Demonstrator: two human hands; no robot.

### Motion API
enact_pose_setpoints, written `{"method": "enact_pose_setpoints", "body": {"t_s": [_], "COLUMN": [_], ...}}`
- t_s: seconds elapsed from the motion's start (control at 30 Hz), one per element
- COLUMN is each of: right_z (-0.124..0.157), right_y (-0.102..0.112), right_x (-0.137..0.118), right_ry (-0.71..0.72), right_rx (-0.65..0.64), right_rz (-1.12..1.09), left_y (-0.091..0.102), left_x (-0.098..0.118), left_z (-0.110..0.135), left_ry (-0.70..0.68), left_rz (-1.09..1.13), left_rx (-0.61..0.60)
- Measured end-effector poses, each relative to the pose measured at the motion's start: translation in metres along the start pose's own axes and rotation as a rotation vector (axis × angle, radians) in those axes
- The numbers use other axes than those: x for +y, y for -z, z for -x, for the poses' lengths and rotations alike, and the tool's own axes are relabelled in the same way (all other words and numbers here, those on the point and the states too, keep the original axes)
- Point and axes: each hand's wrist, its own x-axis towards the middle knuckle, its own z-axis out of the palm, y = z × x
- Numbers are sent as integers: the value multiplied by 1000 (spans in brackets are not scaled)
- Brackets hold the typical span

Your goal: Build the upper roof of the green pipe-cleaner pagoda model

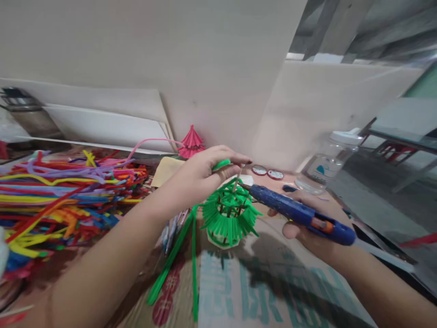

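Note:
A small tiered pagoda model (235,221) made of green pipe cleaners stands upright on the cardboard, with thin brown posts between its tiers. Above its top, my left hand (215,171) pinches the upper end of a thin wooden stick (236,181). A short green pipe cleaner piece (221,165) shows between that hand's thumb and fingers. My right hand (307,218) grips a blue hot glue gun (283,205), its nozzle pointing left at the stick, close to or touching it. The right fingers are partly hidden by the gun.
A heap of colourful pipe cleaners (68,196) fills the left side. Long green pipe cleaners (174,259) lie before the model. Behind are a pink pagoda roof (191,142) and two round tins (266,172) by the wall. A clear plastic bottle (324,164) stands at right.

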Motion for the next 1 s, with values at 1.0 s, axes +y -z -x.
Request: {"method": "enact_pose_setpoints", "body": {"t_s": [1.0], "right_z": [6], "right_y": [8], "right_x": [7], "right_ry": [-34], "right_rx": [-33], "right_rz": [122], "left_y": [-8], "left_x": [14], "left_z": [-2], "left_ry": [260], "left_rz": [-63], "left_rx": [120]}}
